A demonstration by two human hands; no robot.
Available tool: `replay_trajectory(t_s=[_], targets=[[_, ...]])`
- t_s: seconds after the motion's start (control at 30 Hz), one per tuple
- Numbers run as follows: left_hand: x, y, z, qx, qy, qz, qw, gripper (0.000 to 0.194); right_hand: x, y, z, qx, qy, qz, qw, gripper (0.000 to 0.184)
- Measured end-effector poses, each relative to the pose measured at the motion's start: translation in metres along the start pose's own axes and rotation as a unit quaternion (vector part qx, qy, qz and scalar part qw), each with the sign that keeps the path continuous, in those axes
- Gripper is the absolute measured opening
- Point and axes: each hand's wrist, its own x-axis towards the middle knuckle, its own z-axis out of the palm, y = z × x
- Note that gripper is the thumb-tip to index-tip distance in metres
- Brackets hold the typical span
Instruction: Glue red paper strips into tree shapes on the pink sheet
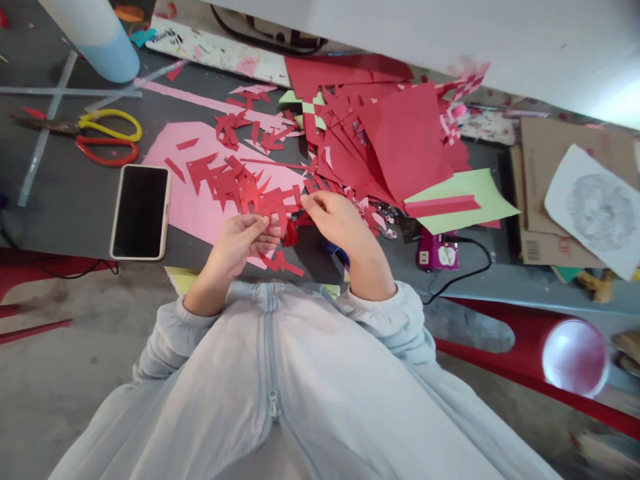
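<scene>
My left hand (243, 241) pinches the lower edge of a cut piece of red paper (273, 200), thumb on top and fingers beneath. The thumb and forefinger of my right hand (336, 217) are closed at the right end of the same piece. It joins or overlaps a chain of angular red cutouts (230, 181) lying over a pink paper sheet (187, 207); I cannot tell which. A small red tassel (291, 233) hangs between my hands. More red scraps (284, 263) lie below my left fingers.
Scissors (107, 137) and a phone (141, 212) lie to the left, below a white and blue bottle (107, 50). Red paper sheets (400, 143) are heaped at the right, beside light green paper (465, 193), a purple box (437, 253) with a cable, and cardboard (545, 167).
</scene>
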Motion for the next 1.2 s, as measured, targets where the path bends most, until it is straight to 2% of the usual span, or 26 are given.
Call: replay_trajectory(t_s=[0.2, 0.37, 0.67, 0.83, 0.93, 1.0, 1.1, 1.2], targets=[[-0.002, 0.000, -0.002, 0.009, 0.023, 0.005, 1.000, 0.031, 0.009, -0.002, 0.006, 0.100, -0.035, -0.035, 0.994, 0.021], [-0.004, -0.002, -0.006, 0.021, 0.028, 0.010, 0.999, 0.036, 0.009, -0.009, 0.006, 0.109, -0.036, -0.014, 0.993, 0.021], [-0.006, -0.002, -0.009, 0.065, 0.024, 0.026, 0.997, 0.041, 0.009, -0.006, 0.006, 0.132, -0.061, -0.026, 0.989, 0.023], [-0.001, -0.003, -0.009, 0.012, 0.044, 0.032, 0.998, 0.033, 0.010, -0.002, 0.008, 0.157, -0.075, -0.037, 0.984, 0.031], [-0.001, -0.003, -0.009, 0.013, 0.042, 0.025, 0.999, 0.032, 0.012, 0.001, 0.012, 0.171, -0.068, -0.037, 0.982, 0.043], [-0.002, -0.003, -0.008, 0.018, 0.040, 0.026, 0.999, 0.035, 0.014, 0.003, 0.016, 0.177, -0.076, -0.034, 0.981, 0.043], [-0.007, -0.001, -0.009, 0.073, 0.012, 0.017, 0.997, 0.043, 0.018, 0.005, 0.019, 0.180, -0.094, -0.027, 0.979, 0.031], [-0.014, 0.002, -0.015, 0.211, -0.008, 0.024, 0.977, 0.049, 0.020, 0.005, 0.021, 0.131, -0.083, -0.012, 0.988, 0.018]])
